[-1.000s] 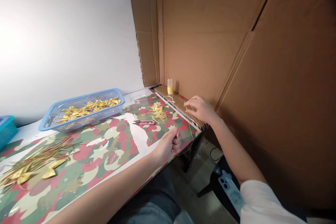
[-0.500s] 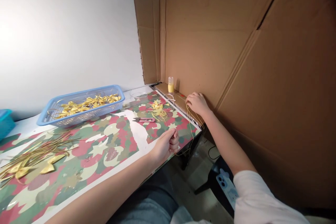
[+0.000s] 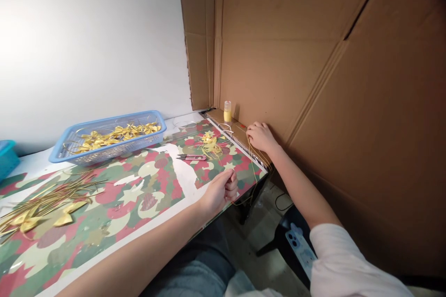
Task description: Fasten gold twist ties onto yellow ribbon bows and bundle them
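My left hand (image 3: 219, 192) is closed in a fist over the front edge of the table. A thin yellow thread (image 3: 255, 174) loops from beneath it up to my right hand. Farther off, my right hand (image 3: 260, 137) bends its fingers round yellow strands at the table's right edge, by the cardboard; its fingertips are partly hidden. Several strands hang below it. Pink-handled thread snips (image 3: 193, 157) lie on the patterned cover, beside a small tangle of yellow thread scraps (image 3: 211, 148).
A blue basket (image 3: 104, 123) with gold ribbon flowers stands by the wall. Gold-coloured stems (image 3: 66, 192) and ribbon petals (image 3: 69, 213) lie at left. A small clear and yellow bottle (image 3: 227, 112) stands in the corner. Cardboard (image 3: 278, 65) walls the right side. A phone (image 3: 300, 248) rests on a dark stool.
The view has shifted very slightly. Both hands hold nearly the same places, and the thread hangs almost as before.
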### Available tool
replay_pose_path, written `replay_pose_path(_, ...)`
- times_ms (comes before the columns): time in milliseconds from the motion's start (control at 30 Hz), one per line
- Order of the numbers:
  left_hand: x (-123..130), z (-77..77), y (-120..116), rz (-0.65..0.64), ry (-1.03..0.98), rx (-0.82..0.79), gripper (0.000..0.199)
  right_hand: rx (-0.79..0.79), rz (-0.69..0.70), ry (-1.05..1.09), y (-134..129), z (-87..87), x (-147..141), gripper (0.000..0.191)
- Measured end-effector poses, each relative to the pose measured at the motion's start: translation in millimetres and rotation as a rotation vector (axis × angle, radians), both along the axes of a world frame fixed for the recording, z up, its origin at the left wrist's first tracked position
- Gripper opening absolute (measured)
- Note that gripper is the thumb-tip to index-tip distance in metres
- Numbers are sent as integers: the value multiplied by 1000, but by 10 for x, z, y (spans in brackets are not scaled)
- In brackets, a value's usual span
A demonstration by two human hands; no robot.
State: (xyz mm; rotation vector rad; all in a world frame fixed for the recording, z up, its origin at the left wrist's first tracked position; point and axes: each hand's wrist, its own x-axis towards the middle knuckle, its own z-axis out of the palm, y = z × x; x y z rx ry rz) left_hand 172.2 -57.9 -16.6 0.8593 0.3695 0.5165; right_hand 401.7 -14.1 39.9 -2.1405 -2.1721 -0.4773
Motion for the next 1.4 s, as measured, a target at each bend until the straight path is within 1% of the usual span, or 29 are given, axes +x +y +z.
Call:
replay_pose_path(133,1,0,1,-3,-10,-16,37,4,37,17,8,-27,47,26)
replay_pose_path(233,0,3,2,-3,-8,-19,36,20,59,81,0,-33,97,24)
replay_pose_path(400,-1,11,2,-4,-21,-27,35,12,59,178,-103,-12,179,19)
replay_pose_path(767,-3,27,-9,4,5,-16,35,-36,20,140,-507,-35,101,19)
replay_pose_path(967,4,-14,10,-3,-15,-6,38,-43,62,165,-882,-99,65,17)
replay_pose_path(1067,4,-23,17,-9,-5,-4,37,-21,72,173,-1139,-162,48,17)
replay_pose_path(1200,-1,-24,28,-16,-6,3,38,-2,31,185,-1491,-306,64,16)
replay_pose_path(1300,-6,-22,37,-21,-3,-6,39,-21,-36,225,-1718,-490,88,16)
replay_pose_path(1400,-10,-21,43,-24,8,-7,38,-125,-129,296,-1895,-744,69,17)
